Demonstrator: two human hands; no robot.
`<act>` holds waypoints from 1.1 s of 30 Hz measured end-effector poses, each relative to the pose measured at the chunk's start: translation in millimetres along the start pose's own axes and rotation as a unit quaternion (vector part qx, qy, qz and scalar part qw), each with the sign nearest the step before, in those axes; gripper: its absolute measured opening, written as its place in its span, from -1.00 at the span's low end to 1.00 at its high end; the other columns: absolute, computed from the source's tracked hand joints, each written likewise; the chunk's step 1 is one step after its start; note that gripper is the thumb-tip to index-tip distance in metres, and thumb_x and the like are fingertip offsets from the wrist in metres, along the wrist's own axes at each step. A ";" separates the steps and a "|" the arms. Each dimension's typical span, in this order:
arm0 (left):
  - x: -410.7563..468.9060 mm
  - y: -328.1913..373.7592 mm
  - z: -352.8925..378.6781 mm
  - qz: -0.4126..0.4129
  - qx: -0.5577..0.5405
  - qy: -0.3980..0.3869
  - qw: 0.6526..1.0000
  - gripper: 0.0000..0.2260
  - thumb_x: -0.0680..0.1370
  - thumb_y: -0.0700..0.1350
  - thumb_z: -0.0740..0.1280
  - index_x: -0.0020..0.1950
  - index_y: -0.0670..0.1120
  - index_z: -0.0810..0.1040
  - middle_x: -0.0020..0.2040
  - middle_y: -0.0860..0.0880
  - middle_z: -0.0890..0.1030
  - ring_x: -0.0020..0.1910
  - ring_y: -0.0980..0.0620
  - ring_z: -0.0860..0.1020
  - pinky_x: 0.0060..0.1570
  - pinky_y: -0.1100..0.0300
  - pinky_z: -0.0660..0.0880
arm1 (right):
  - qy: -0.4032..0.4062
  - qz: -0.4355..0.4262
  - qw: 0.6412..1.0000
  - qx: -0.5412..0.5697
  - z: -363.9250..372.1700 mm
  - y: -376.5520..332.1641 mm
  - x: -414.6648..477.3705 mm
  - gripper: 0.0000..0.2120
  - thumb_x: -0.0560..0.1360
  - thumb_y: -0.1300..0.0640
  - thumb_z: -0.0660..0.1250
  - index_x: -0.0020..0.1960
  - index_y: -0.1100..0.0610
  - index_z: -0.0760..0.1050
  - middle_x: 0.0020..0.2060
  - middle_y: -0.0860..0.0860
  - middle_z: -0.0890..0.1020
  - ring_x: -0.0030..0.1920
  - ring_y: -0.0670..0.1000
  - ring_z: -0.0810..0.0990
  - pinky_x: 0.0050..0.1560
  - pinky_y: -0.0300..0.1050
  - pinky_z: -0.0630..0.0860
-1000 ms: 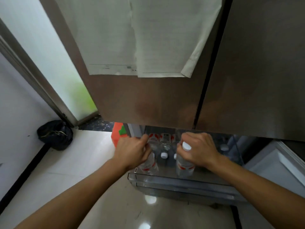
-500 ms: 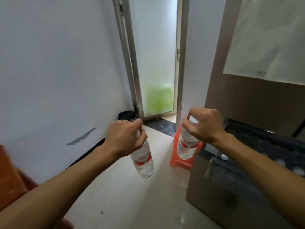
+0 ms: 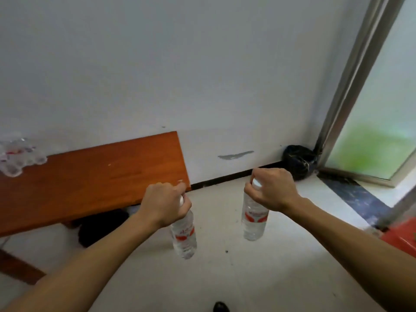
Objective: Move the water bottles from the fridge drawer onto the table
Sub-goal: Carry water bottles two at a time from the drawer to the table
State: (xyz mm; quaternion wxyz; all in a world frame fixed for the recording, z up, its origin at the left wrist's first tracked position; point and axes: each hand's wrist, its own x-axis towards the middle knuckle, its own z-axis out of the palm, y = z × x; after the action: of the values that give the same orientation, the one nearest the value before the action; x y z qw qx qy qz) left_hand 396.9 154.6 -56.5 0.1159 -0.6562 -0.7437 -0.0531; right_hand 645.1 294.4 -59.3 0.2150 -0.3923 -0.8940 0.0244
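Note:
My left hand (image 3: 165,202) grips the neck of a clear water bottle (image 3: 184,235) with a red and white label; the bottle hangs upright over the floor, just off the near right corner of the orange wooden table (image 3: 90,176). My right hand (image 3: 271,188) holds a second water bottle (image 3: 253,219) by its white cap, hanging further right over the floor. Several clear bottles (image 3: 18,157) lie blurred at the table's far left by the wall. The fridge drawer is out of view.
A white wall runs behind the table. A black bag (image 3: 298,162) sits in the corner beside a frosted glass door (image 3: 378,122) with a metal frame. A red object (image 3: 403,235) lies at the right edge. Something dark (image 3: 101,226) sits under the table.
Both hands lifted a bottle each out of the fridge drawer. The view has swung left from the fridge, past the door, to the table and wall.

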 end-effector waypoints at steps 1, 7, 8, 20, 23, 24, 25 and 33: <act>-2.1 -22.1 5.3 -0.017 0.008 -0.010 1.000 -0.77 0.50 0.13 0.18 -0.23 0.02 0.46 -0.40 0.04 0.52 -0.46 0.04 0.48 -0.38 0.16 0.50 | -0.012 -0.017 1.000 0.006 15.7 -16.0 20.3 -0.71 0.45 -0.16 0.29 -0.23 0.06 0.50 -0.38 -0.07 0.55 -0.40 -0.04 0.52 -0.31 -0.19 0.50; -11.1 -153.8 24.9 -0.126 0.051 -0.063 0.989 -0.79 0.52 0.11 0.18 -0.21 0.02 0.37 -0.38 0.02 0.52 -0.41 0.00 0.49 -0.37 0.18 0.42 | -0.056 -0.121 0.991 0.033 112.6 -117.5 142.9 -0.67 0.48 -0.21 0.17 -0.27 0.03 0.42 -0.42 -0.09 0.53 -0.44 -0.07 0.51 -0.37 -0.20 0.48; -12.0 -175.4 26.7 -0.141 0.057 -0.070 0.986 -0.80 0.53 0.12 0.17 -0.20 0.03 0.37 -0.37 0.02 0.52 -0.40 0.00 0.49 -0.37 0.19 0.40 | -0.070 -0.132 0.988 0.035 129.3 -135.1 162.0 -0.67 0.48 -0.21 0.18 -0.26 0.02 0.42 -0.42 -0.09 0.53 -0.44 -0.07 0.50 -0.36 -0.20 0.50; -54.8 -398.5 47.7 -0.328 0.047 -0.097 0.939 -0.79 0.55 0.13 0.19 -0.20 0.05 0.36 -0.37 0.09 0.47 -0.39 0.13 0.45 -0.40 0.28 0.29 | -0.144 -0.257 0.953 0.067 255.2 -341.9 314.1 -0.73 0.52 -0.16 0.22 -0.24 0.00 0.36 -0.44 -0.12 0.42 -0.46 -0.13 0.36 -0.45 -0.30 0.31; -63.6 -455.4 57.4 -0.320 0.029 -0.115 0.940 -0.80 0.56 0.12 0.19 -0.17 0.04 0.37 -0.31 0.07 0.53 -0.32 0.12 0.51 -0.33 0.28 0.40 | -0.144 -0.261 0.953 0.054 287.6 -390.0 338.8 -0.72 0.52 -0.15 0.22 -0.25 0.01 0.37 -0.45 -0.10 0.42 -0.47 -0.12 0.33 -0.45 -0.25 0.34; -65.9 -475.4 60.2 -0.317 0.025 -0.119 0.941 -0.81 0.56 0.13 0.19 -0.16 0.05 0.37 -0.28 0.07 0.55 -0.30 0.12 0.53 -0.29 0.28 0.45 | -0.144 -0.256 0.955 0.050 298.1 -405.3 347.4 -0.72 0.51 -0.17 0.21 -0.24 0.00 0.38 -0.44 -0.10 0.44 -0.46 -0.12 0.34 -0.44 -0.24 0.38; -68.0 -497.1 62.4 -0.315 0.022 -0.120 0.941 -0.81 0.56 0.13 0.19 -0.15 0.05 0.38 -0.27 0.07 0.56 -0.29 0.12 0.54 -0.24 0.27 0.49 | -0.143 -0.246 0.957 0.047 309.5 -420.7 357.0 -0.72 0.51 -0.18 0.20 -0.24 0.00 0.38 -0.43 -0.10 0.45 -0.46 -0.12 0.36 -0.43 -0.24 0.41; -61.8 -672.5 62.1 -0.289 0.019 -0.107 0.951 -0.80 0.55 0.16 0.19 -0.08 0.05 0.43 -0.27 0.10 0.53 -0.32 0.15 0.51 -0.31 0.31 0.40 | -0.137 -0.182 0.973 0.048 356.9 -536.3 424.7 -0.75 0.54 -0.19 0.20 -0.14 -0.03 0.39 -0.35 -0.14 0.47 -0.41 -0.17 0.45 -0.45 -0.36 0.31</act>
State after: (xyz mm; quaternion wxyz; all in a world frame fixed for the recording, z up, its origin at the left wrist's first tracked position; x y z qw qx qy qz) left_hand -267.3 19.9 -82.3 0.0275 -0.4123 -0.9106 0.0002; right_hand -124.2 270.8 -113.8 0.1099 -0.2050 -0.9692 0.0808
